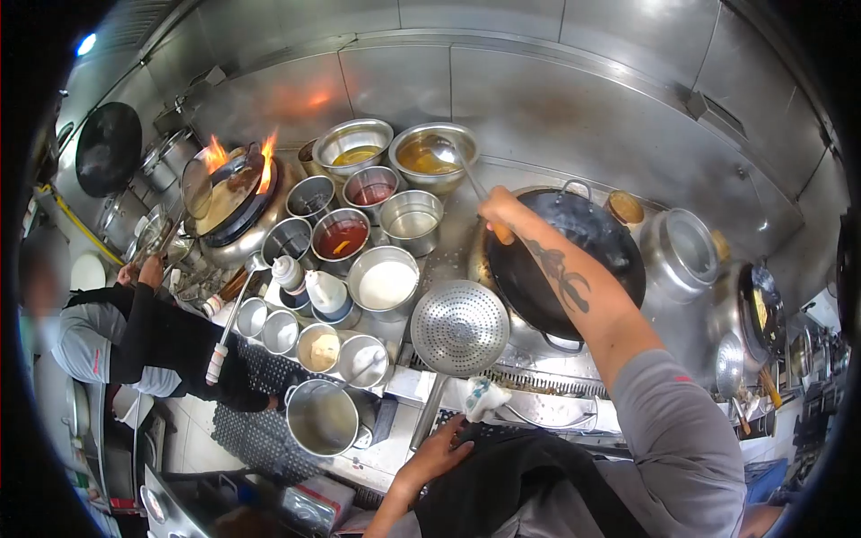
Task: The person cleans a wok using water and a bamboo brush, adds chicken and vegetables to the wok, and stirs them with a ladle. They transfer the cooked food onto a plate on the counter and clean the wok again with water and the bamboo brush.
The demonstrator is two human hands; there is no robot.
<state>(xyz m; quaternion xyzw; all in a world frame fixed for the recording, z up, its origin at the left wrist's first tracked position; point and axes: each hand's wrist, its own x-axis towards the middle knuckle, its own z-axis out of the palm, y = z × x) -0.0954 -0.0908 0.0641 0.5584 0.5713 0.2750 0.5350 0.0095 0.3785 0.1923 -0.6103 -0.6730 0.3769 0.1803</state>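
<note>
My right hand [504, 212] is wrapped round the handle of a ladle [468, 170]. The ladle's bowl hangs over or in a steel bowl [469, 135] of yellow liquid that looks like oil. Below my right forearm is a dark wok [527, 285] with two loop handles, seated on a burner. My left hand [437, 455] lies low by my black apron, fingers stretched out, holding nothing I can see. Close to it is the handle of a round perforated strainer [460, 328]. A crumpled white cloth [484, 400] lies just above my left fingers.
Steel pots stand left of the strainer, one with red sauce [341, 240], another with white contents [384, 282]. Squeeze bottles [325, 291] stand among them. On the left, a co-worker [134, 336] stands near a flaming wok [235, 193]. A large pot [323, 417] sits in front.
</note>
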